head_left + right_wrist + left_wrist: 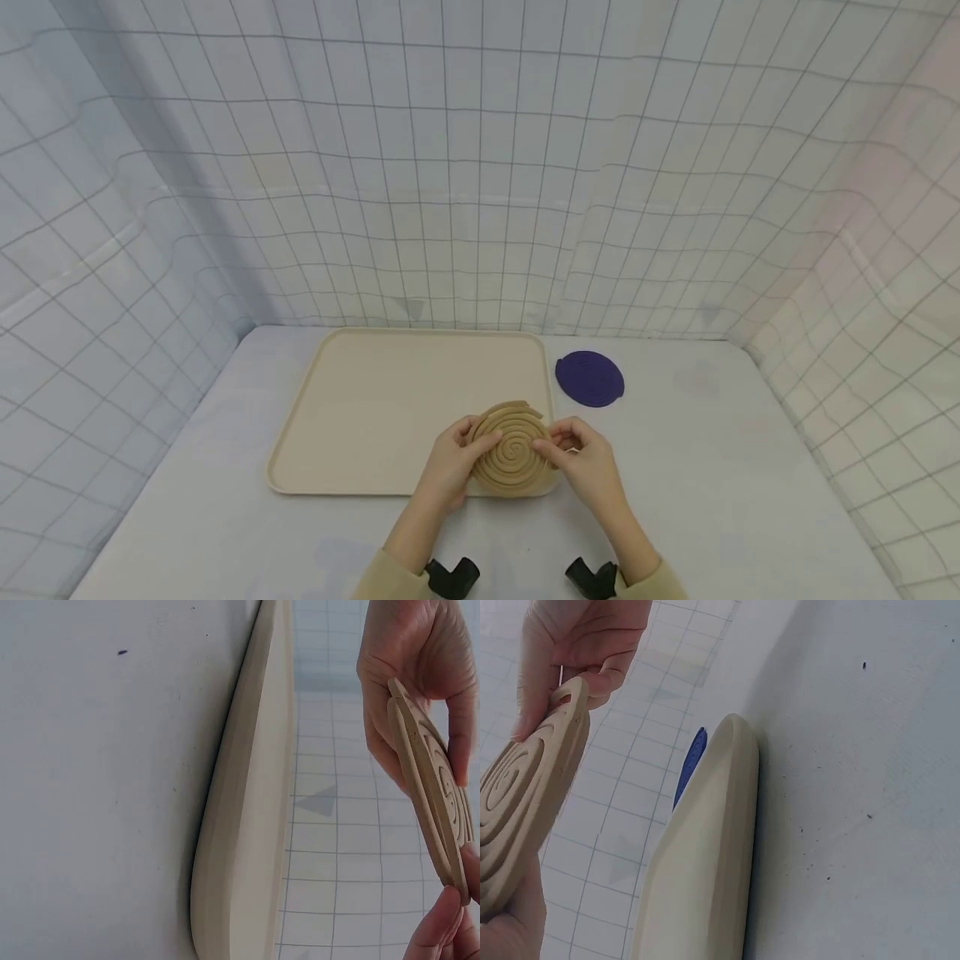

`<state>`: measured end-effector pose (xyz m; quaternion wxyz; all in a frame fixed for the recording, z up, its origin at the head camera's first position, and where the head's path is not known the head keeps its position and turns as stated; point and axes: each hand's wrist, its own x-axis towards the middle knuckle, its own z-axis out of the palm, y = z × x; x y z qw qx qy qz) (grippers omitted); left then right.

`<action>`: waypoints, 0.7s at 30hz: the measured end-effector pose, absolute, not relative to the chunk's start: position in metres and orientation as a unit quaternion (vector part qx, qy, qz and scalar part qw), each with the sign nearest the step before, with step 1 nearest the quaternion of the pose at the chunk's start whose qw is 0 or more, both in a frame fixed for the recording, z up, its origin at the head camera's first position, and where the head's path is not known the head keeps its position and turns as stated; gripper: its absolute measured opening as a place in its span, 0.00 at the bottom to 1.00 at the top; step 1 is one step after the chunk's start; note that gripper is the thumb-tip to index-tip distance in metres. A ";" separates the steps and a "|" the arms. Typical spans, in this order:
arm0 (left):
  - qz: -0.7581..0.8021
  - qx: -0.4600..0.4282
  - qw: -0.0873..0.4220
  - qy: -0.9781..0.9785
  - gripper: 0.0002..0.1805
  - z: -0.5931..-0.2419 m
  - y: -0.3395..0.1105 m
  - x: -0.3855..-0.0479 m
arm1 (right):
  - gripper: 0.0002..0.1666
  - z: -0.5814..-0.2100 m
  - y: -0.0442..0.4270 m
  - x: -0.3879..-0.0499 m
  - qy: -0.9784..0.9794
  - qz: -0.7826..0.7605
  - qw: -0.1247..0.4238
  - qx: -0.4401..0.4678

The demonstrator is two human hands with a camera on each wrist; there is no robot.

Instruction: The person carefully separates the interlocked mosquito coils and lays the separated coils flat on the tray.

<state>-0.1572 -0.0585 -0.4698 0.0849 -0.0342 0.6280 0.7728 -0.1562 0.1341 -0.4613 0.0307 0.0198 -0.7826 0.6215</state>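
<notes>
A round tan trivet (pixel 513 467) with a spiral of raised ridges is held tilted above the tray's front right corner. My left hand (pixel 448 460) grips its left edge, thumb on the spiral face and fingers behind. On the opposite edge, my right hand (pixel 588 468) pinches the rim between thumb and fingers. Seen edge-on in the right wrist view, the trivet (pixel 420 761) has a groove along its side; whether it is one piece or two layers I cannot tell. The left wrist view shows a small slot in the trivet (pixel 547 765) near the right hand's fingertips.
A shallow cream tray (pixel 375 400) lies on the white table (pixel 720 483), left of centre. Beyond its right edge lies a flat, round dark blue trivet (pixel 589 378). White grid-patterned curtains (pixel 480 167) enclose the table at the back and both sides. Small dark specks dot the tabletop.
</notes>
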 end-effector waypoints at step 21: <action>0.743 -0.040 0.045 0.667 0.14 -0.469 -0.066 -0.142 | 0.15 -0.465 0.126 -0.144 -0.836 0.542 0.039 0.077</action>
